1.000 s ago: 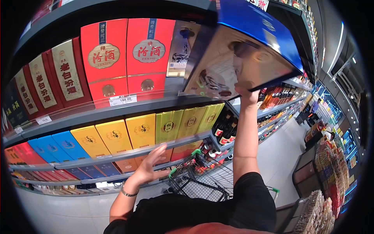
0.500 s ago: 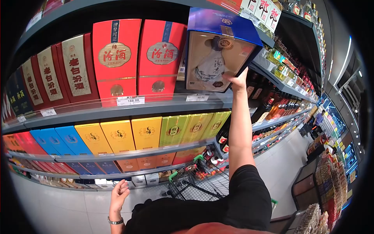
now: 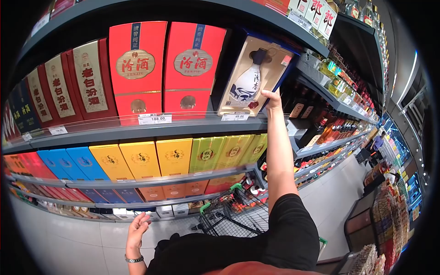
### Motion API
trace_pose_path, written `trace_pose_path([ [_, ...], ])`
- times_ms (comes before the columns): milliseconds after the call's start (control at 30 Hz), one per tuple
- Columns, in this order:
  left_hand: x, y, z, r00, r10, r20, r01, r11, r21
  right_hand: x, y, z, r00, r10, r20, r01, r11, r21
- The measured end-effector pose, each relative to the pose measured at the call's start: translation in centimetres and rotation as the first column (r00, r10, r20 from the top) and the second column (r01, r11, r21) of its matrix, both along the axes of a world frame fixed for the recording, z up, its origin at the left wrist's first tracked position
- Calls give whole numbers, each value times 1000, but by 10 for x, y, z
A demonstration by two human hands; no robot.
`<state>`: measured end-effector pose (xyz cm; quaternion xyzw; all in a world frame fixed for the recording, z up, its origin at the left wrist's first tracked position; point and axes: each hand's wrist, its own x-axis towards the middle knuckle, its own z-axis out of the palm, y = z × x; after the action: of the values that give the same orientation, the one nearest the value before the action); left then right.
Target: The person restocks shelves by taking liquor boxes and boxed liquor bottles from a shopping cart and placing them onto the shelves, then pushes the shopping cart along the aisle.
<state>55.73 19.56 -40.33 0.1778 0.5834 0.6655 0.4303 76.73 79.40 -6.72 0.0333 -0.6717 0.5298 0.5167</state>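
Observation:
A blue liquor gift box (image 3: 256, 73) stands at the right end of the upper shelf, slightly tilted, its clear front showing a white-and-blue bottle with a dark neck. My right hand (image 3: 273, 100) grips the box at its lower right side, thumb on the front; the other fingers are mostly hidden behind it. To its left are two red liquor boxes (image 3: 195, 68). My left hand (image 3: 138, 230), with a metal watch on the wrist, hangs low over the floor, empty, its fingers loosely bent and apart.
Price tags line the upper shelf's edge (image 3: 192, 126). Yellow boxes (image 3: 140, 158) and green boxes (image 3: 228, 153) fill the shelf below. A shopping cart (image 3: 233, 213) with green corners stands close in front of me. Bottle shelves (image 3: 334, 128) run off to the right; another person (image 3: 378, 141) is far down the aisle.
The blue box has gone from held high and tipped forward to nearly upright on the shelf beside the red boxes. My right hand moved with it; my left hand has barely moved.

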Motion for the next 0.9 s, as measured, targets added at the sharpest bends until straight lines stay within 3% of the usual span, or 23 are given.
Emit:
trace_pose_path([
  [67,3,1,4,1000,4,27,-4,1000,-5,-8,-5,-3,995,85,-48,-90,990,-107],
  [133,6,0,9,998,15,59,-13,999,-31,-11,7,-5,993,118,16,-115,985,-130],
  [200,6,1,8,998,5,59,-2,999,-39,-15,24,-12,979,194,57,-171,944,-281],
  [367,3,8,10,997,-15,79,17,1000,-23,-30,3,-9,983,184,-9,-182,958,-221],
  [900,1,26,11,990,-106,95,102,994,44,-32,-1,-10,979,201,38,-183,945,-271],
])
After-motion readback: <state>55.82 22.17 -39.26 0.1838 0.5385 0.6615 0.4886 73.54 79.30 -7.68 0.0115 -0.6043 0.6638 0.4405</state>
